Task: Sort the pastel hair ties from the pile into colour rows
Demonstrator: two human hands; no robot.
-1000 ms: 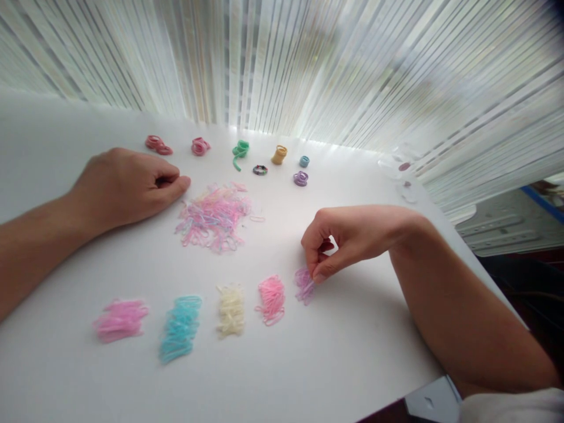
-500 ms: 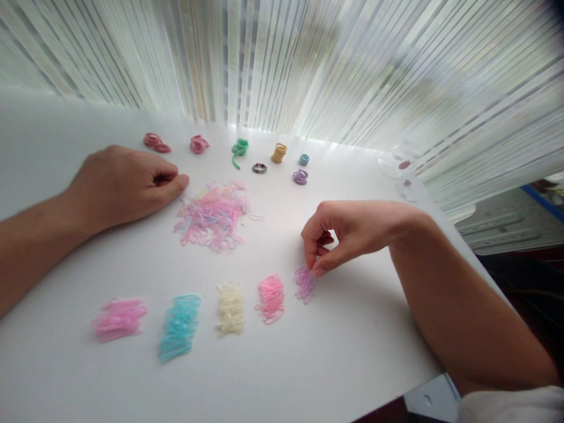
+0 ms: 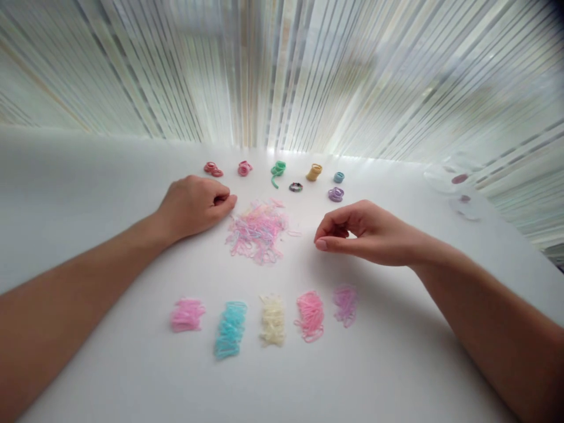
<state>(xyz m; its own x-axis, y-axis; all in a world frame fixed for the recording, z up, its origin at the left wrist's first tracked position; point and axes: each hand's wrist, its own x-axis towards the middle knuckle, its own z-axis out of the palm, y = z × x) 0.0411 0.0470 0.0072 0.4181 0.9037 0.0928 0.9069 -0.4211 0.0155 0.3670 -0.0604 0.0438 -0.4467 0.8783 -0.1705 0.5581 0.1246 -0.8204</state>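
Observation:
My left hand [image 3: 196,202] rests on the table in a loose fist at the upper left edge of a mixed heap of small elastic bands [image 3: 258,232]; nothing shows in it. To the right of that heap, my right hand [image 3: 359,232] hovers with thumb and forefinger nearly together and no band visible between them. Nearer to me lies a row of sorted elastic bands: a pink-lilac pile [image 3: 188,315], a turquoise pile [image 3: 231,329], a cream pile [image 3: 272,320], a pink pile [image 3: 310,316] and a small lilac pile [image 3: 345,305].
Coiled bands stand along the back of the white table [image 3: 132,364]: red [image 3: 213,170], pink [image 3: 244,168], green [image 3: 278,170], yellow [image 3: 314,172], blue [image 3: 338,177] and purple [image 3: 335,194]. A dark beaded ring [image 3: 295,187] lies among them. String curtains [image 3: 247,76] hang behind.
My right hand has left the lilac pile and moved away from me, toward the mixed heap. My left hand stays by the heap. The view has shifted, so the table's contents appear further right.

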